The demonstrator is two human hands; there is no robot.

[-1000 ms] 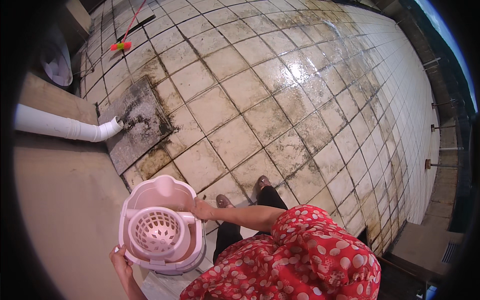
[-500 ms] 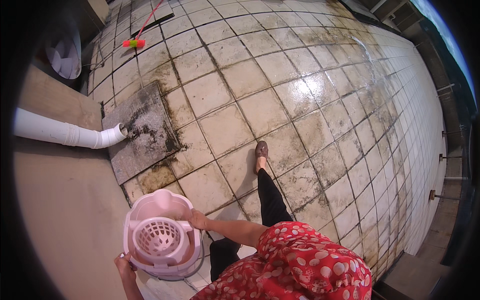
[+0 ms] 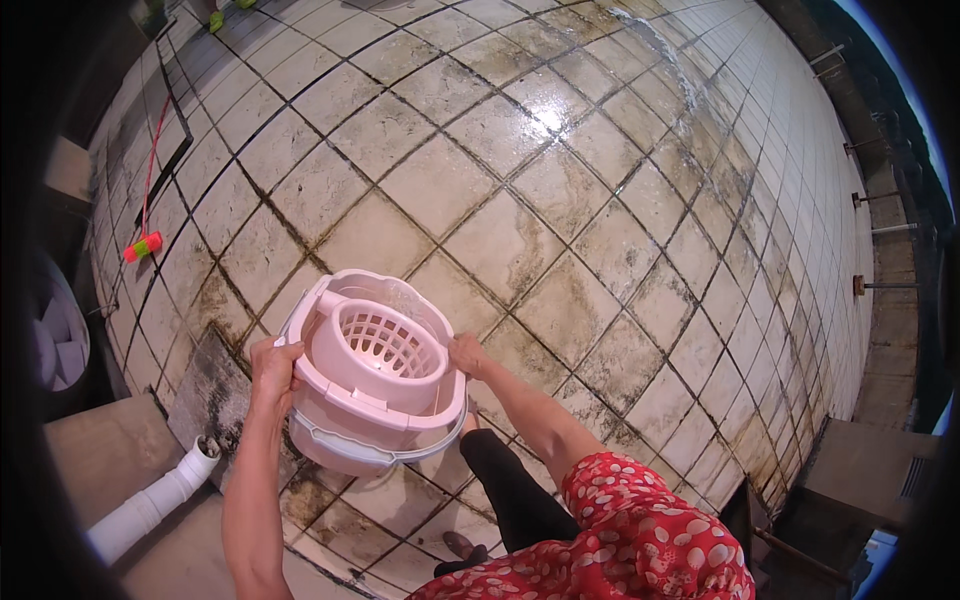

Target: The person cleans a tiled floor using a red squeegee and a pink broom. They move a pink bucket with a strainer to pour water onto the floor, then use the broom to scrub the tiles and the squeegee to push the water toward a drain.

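A pink plastic mop bucket (image 3: 375,372) with a slotted wringer basket (image 3: 385,345) set in its top hangs in the air above the tiled floor (image 3: 560,190), held between both hands and tipped so its open top faces up and away from the person. The left hand (image 3: 273,366) clamps the rim on the near left side, fingers (image 3: 270,352) curled over the edge and closed tight on it. The right hand (image 3: 468,356) grips the opposite rim, its fingers wrapped over the lip and likewise closed on the plastic. The bucket sits wholly between the two sets of fingers, its rounded belly hanging below them and a thin bail handle (image 3: 372,452) lying slack against the lower wall.

The shell looks like stiff moulded plastic, fairly light when dry, though I cannot tell whether water is inside; if so, the weight would shift as it tilts. The surface is smooth and the floor shines wet, so the rim may be slippery. The thick rolled lip under the fingers looks the firmest hold; the basket is perforated and probably loose in its seat, a poor place to pull.

Left of the left fingers, a white drain pipe (image 3: 150,505) lies by a low ledge, and a red-handled tool (image 3: 146,240) rests farther off.
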